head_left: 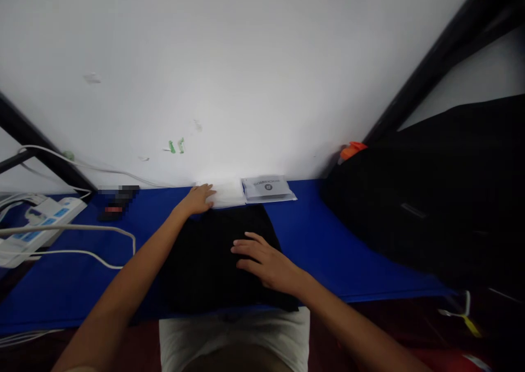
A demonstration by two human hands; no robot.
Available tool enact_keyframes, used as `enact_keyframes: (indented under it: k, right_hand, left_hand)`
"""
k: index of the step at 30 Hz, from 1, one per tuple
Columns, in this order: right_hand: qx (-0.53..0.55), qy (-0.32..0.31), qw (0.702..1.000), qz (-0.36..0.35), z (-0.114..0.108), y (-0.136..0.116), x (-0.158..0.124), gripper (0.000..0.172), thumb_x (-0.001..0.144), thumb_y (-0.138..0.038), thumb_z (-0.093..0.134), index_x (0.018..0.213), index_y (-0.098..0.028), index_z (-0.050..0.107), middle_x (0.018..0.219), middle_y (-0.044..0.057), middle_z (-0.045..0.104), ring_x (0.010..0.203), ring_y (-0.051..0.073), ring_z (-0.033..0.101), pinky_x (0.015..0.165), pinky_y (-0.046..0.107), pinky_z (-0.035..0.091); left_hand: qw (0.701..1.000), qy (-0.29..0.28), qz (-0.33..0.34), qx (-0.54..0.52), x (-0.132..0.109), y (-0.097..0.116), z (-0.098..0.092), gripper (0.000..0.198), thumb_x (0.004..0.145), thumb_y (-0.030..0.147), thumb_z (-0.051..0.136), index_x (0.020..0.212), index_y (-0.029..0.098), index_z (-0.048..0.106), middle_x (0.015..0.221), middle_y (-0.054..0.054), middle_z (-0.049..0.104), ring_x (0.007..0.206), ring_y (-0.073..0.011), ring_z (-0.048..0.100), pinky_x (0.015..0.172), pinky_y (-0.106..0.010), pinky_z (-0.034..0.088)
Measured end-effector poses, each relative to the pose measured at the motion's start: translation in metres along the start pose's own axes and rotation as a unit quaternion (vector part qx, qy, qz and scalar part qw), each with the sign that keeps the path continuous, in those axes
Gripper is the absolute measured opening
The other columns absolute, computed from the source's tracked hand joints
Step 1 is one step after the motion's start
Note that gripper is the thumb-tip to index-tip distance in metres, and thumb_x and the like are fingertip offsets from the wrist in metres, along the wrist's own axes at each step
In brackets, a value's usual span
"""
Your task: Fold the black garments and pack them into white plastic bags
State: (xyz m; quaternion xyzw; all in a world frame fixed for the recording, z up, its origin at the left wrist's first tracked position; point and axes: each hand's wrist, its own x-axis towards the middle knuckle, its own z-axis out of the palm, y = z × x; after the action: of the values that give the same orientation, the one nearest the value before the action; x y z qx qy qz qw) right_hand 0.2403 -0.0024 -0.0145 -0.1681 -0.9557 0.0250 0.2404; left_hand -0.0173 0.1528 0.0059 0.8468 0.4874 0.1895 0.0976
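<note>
A folded black cloth [221, 251] lies on the blue surface [311, 240], near its front edge. My right hand [262, 260] rests over the right part of the cloth, its fingers spread and holding nothing. At the cloth's upper left, my left hand [199, 199] has its fingers apart and touches the left end of a white item [227, 192] by the wall. Just right of that item lies a flat, clear packet [268, 188] with dark printing.
On the left are a white power strip [61, 216], loose cables [96, 227] and a dark, partly blurred object [118, 203]. A large black bag [410, 197] fills the right side, with an orange item [353, 150] behind it. Black bars [426, 65] flank the white wall [254, 76].
</note>
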Motion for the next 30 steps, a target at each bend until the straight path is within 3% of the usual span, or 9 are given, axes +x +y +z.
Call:
enact_keyframes:
  k: [3, 6, 9, 14, 18, 21, 23, 26, 30]
  right_hand:
    - [0.018, -0.011, 0.997, 0.071, 0.004, 0.006, -0.007, 0.067, 0.064, 0.004, 0.051, 0.126, -0.021, 0.053, 0.144, 0.015, 0.042, 0.139, 0.029, 0.032, 0.109, 0.059, 0.032]
    - [0.046, 0.056, 0.988, 0.133, 0.011, 0.012, -0.013, 0.084, 0.063, 0.008, 0.046, 0.141, -0.023, 0.037, 0.146, 0.017, 0.032, 0.141, 0.030, 0.027, 0.105, 0.056, 0.039]
    - [0.079, 0.103, 0.979, 0.156, 0.016, 0.017, -0.017, 0.086, 0.067, 0.007, 0.044, 0.146, -0.022, 0.025, 0.146, 0.019, 0.026, 0.136, 0.028, 0.034, 0.102, 0.054, 0.045]
    - [0.077, 0.006, 0.980, 0.182, 0.009, 0.019, -0.020, 0.089, 0.063, 0.009, 0.041, 0.146, -0.024, 0.028, 0.147, 0.016, 0.030, 0.127, 0.023, 0.045, 0.098, 0.045, 0.050]
    - [0.008, -0.092, 0.984, 0.150, 0.003, 0.021, -0.016, 0.069, 0.067, 0.009, 0.043, 0.131, -0.016, 0.051, 0.135, 0.016, 0.049, 0.123, 0.025, 0.049, 0.099, 0.045, 0.046]
    - [-0.012, -0.127, 0.983, 0.132, 0.006, 0.023, -0.012, 0.055, 0.069, 0.007, 0.045, 0.118, -0.012, 0.060, 0.118, 0.015, 0.061, 0.108, 0.025, 0.056, 0.091, 0.042, 0.050]
    - [-0.008, -0.117, 0.985, 0.127, 0.007, 0.026, -0.012, 0.052, 0.067, 0.007, 0.045, 0.113, -0.011, 0.061, 0.112, 0.014, 0.064, 0.102, 0.025, 0.058, 0.087, 0.041, 0.051]
    - [0.020, -0.056, 0.990, 0.128, 0.006, 0.034, -0.017, 0.055, 0.064, 0.008, 0.042, 0.111, -0.013, 0.061, 0.110, 0.013, 0.064, 0.101, 0.024, 0.058, 0.085, 0.040, 0.052]
    - [0.077, 0.025, 0.987, 0.136, -0.004, 0.052, -0.030, 0.051, 0.068, 0.007, 0.040, 0.108, -0.018, 0.061, 0.107, 0.011, 0.064, 0.102, 0.023, 0.059, 0.084, 0.040, 0.054]
  left_hand:
    - [0.999, -0.014, 0.041, -0.032, -0.027, 0.039, 0.002, 0.055, 0.087, 0.042, 0.061, 0.136, 0.020, 0.050, 0.147, -0.013, 0.047, 0.140, -0.0275, 0.038, 0.115, -0.049, 0.030]
    - [0.969, -0.095, 0.158, -0.166, -0.063, 0.082, 0.010, 0.097, 0.070, 0.053, 0.077, 0.149, 0.021, 0.030, 0.152, -0.015, 0.039, 0.139, -0.0286, 0.040, 0.113, -0.045, 0.035]
    - [0.970, -0.104, 0.127, -0.182, -0.090, 0.102, 0.016, 0.094, 0.072, 0.040, 0.077, 0.149, 0.019, 0.027, 0.147, -0.017, 0.044, 0.133, -0.0307, 0.046, 0.108, -0.049, 0.040]
    - [0.972, 0.001, 0.042, -0.232, -0.109, 0.078, 0.002, 0.064, 0.079, 0.014, 0.053, 0.140, 0.020, 0.037, 0.128, -0.011, 0.057, 0.120, -0.0234, 0.055, 0.106, -0.044, 0.042]
    - [0.974, 0.054, -0.004, -0.222, -0.123, 0.057, -0.011, 0.048, 0.088, 0.025, 0.050, 0.135, 0.020, 0.043, 0.133, -0.012, 0.054, 0.127, -0.0251, 0.050, 0.108, -0.046, 0.039]
    - [0.991, 0.049, -0.072, -0.104, -0.133, 0.054, -0.005, 0.059, 0.081, 0.041, 0.067, 0.132, 0.020, 0.047, 0.140, -0.015, 0.048, 0.131, -0.0319, 0.045, 0.108, -0.052, 0.038]
    - [0.994, 0.037, -0.099, -0.032, -0.138, 0.053, 0.000, 0.061, 0.075, 0.039, 0.072, 0.129, 0.019, 0.051, 0.140, -0.016, 0.048, 0.131, -0.0347, 0.045, 0.106, -0.054, 0.039]
    - [0.990, 0.032, -0.136, 0.014, -0.145, 0.045, -0.003, 0.036, 0.080, 0.024, 0.061, 0.115, 0.021, 0.058, 0.123, -0.011, 0.063, 0.116, -0.0302, 0.059, 0.094, -0.045, 0.050]
    - [0.953, 0.061, -0.297, -0.021, -0.158, 0.028, -0.023, 0.027, 0.090, 0.036, 0.047, 0.108, 0.021, 0.060, 0.084, -0.005, 0.071, 0.074, -0.0256, 0.071, 0.067, -0.034, 0.054]
